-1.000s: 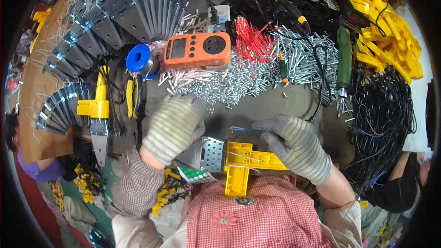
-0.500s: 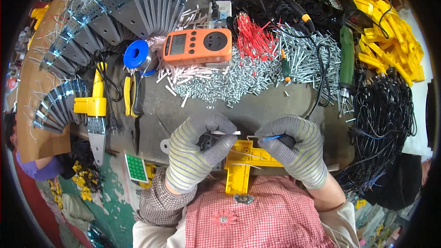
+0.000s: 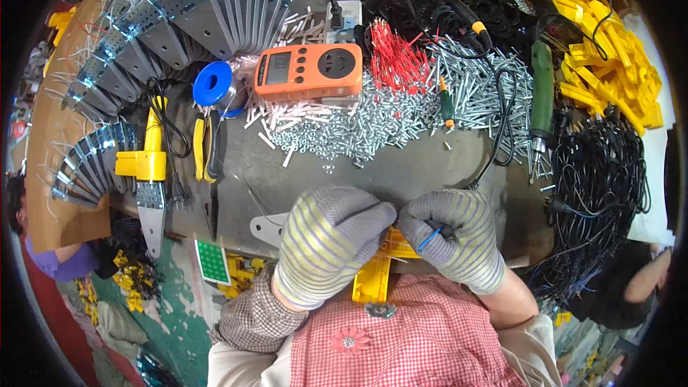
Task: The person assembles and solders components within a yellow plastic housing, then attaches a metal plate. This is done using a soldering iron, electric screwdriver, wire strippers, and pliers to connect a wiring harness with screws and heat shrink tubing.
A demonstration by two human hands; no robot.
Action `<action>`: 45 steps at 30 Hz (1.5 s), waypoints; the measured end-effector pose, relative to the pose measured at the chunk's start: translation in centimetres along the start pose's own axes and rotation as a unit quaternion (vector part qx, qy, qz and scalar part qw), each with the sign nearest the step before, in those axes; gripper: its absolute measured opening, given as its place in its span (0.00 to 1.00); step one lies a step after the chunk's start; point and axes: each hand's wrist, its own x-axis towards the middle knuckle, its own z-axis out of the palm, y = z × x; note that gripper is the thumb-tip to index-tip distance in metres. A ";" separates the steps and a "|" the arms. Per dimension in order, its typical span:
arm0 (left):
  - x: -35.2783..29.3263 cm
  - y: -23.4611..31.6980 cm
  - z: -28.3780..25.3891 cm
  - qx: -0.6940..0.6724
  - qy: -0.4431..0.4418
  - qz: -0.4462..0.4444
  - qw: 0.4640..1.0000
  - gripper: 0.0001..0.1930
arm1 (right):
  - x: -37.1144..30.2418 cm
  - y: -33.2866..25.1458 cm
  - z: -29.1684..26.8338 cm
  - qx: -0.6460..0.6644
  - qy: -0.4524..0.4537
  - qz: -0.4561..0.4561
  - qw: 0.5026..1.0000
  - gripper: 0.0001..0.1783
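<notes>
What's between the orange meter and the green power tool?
The head view shows red pieces, a small green-handled tool, silver rods and a looped black cable between the orange meter and the green power tool.

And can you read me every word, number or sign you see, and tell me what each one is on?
There are none I can read clearly.
Grey rectangular screen on the orange plastic meter: dark marks, too small and blurred.
Meter's orange casing: tiny marks, too small to read.
Green rectangular card with pale dots: no letters I can make out.
</notes>
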 end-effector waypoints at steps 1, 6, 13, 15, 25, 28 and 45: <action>0.1 0.2 0.1 -0.001 -0.001 0.001 1.000 0.12 | -0.2 0.2 0.0 0.000 0.001 0.001 1.000 0.08; -1.3 0.3 1.2 -0.342 0.066 -0.225 0.910 0.11 | -1.1 1.3 0.2 0.191 0.078 -0.005 0.978 0.07; -1.2 -0.1 1.1 -0.387 0.056 -0.213 0.895 0.09 | -1.0 1.7 0.2 0.170 0.067 -0.032 0.983 0.07; -1.2 -0.2 1.1 -0.382 0.050 -0.223 0.895 0.10 | -0.9 1.5 0.0 0.181 0.038 -0.011 0.983 0.06; 0.0 0.1 -0.8 -0.176 -0.023 -0.156 0.972 0.07 | -1.0 1.1 -1.6 0.046 -0.054 -0.040 0.997 0.16; 0.4 0.6 -0.1 -0.144 -0.044 -0.107 0.983 0.07 | -1.4 1.6 -1.7 0.019 -0.064 -0.058 0.996 0.16; -1.9 -7.7 -2.5 0.278 -0.002 -0.059 0.959 0.09 | -1.6 1.3 -2.1 -0.136 0.030 -0.094 0.986 0.07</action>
